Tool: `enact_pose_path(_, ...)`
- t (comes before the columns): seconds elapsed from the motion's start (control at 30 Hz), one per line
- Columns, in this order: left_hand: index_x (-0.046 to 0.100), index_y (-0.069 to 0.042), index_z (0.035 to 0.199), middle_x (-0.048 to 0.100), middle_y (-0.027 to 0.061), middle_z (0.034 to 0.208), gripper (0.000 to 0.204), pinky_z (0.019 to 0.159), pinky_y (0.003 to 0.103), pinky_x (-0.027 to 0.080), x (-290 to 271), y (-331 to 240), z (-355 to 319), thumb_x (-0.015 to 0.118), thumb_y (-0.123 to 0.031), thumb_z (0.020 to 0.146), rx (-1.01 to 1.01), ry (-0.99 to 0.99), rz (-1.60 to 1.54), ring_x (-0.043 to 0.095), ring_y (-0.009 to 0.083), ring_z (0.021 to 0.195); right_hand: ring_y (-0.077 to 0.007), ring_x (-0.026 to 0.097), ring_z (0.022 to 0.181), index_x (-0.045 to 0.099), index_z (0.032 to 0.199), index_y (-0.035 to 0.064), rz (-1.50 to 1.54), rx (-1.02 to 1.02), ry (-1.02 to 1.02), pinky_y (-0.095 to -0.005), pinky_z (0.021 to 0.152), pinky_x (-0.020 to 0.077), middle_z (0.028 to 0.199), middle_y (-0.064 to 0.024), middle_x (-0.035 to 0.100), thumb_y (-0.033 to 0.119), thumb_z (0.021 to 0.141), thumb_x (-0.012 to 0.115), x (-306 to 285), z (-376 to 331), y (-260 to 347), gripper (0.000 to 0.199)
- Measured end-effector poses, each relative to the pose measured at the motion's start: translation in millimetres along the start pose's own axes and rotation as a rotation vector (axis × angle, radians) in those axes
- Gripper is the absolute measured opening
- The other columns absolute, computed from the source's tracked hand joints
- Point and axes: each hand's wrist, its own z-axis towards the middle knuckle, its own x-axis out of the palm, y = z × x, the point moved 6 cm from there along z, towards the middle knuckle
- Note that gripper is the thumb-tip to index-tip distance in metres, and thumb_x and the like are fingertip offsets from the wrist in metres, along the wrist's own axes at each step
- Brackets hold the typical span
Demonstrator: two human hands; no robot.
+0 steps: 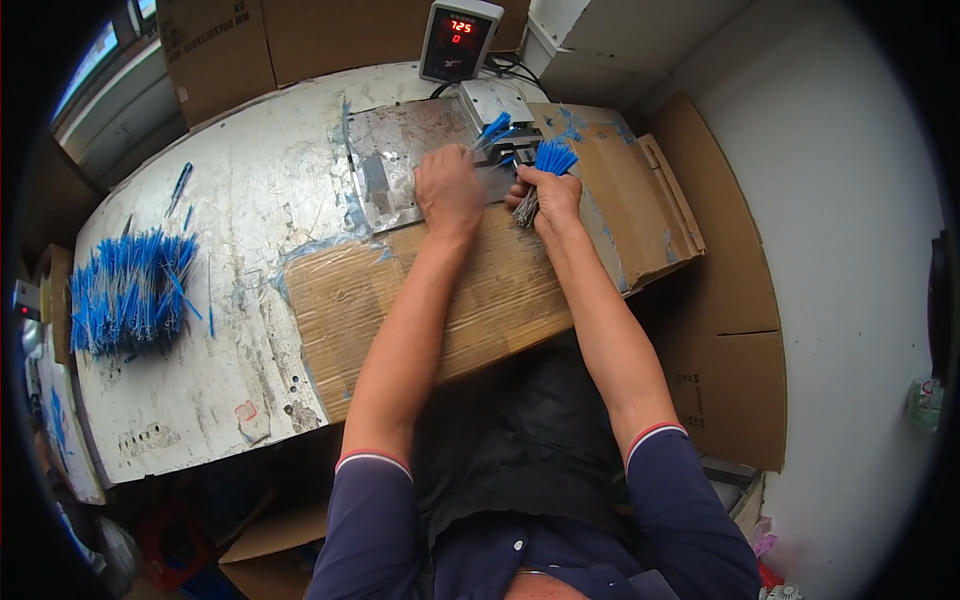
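Here, right hand [555, 195] grips blue-tipped wires [556, 157], roomily inside tabletop's left edge [100, 420].

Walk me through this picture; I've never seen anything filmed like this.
There is no robot here: a person works with two bare hands, seen by a wide fisheye camera on their head. It looks down, so forearms rise from below and straight edges bend.

The right hand holds a bundle of thin blue-ended strands. The left hand is blurred beside a small metal device; its grip is unclear. Behind stands a display with red digits.

On the worn white table, a larger pile of similar strands lies at left, with a pen-like tool above it. Flattened cardboard covers the near edge.
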Motion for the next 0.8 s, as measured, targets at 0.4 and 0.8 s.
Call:
enact_pose_path(0.4,0.064,-0.008,0.096,0.067,0.0139,0.082,0.011,0.073,0.048,0.048,8,-4,-3,0.063,-0.019,0.097,-0.003,0.174,0.041,0.065,0.0355,0.081,-0.024,0.069,0.062,0.067,0.088,-0.0037,0.156,-0.013,0.139,-0.0397,0.059,0.0632,0.074,-0.0126,0.068,-0.002,0.08,0.076,-14,-14,-6,0.012)
enact_pose_path(0.8,0.062,-0.007,0.094,0.069,0.0139,0.084,0.006,0.075,0.046,0.048,19,-3,-10,0.062,-0.013,0.094,0.125,0.249,0.192,0.064,0.0336,0.081,-0.0235,0.069,0.065,0.066,0.086,-0.0033,0.127,0.049,0.169,-0.0391,0.058,0.0616,0.076,-0.0121,0.068,0.0,0.084,0.076,-19,-22,-8,0.01)
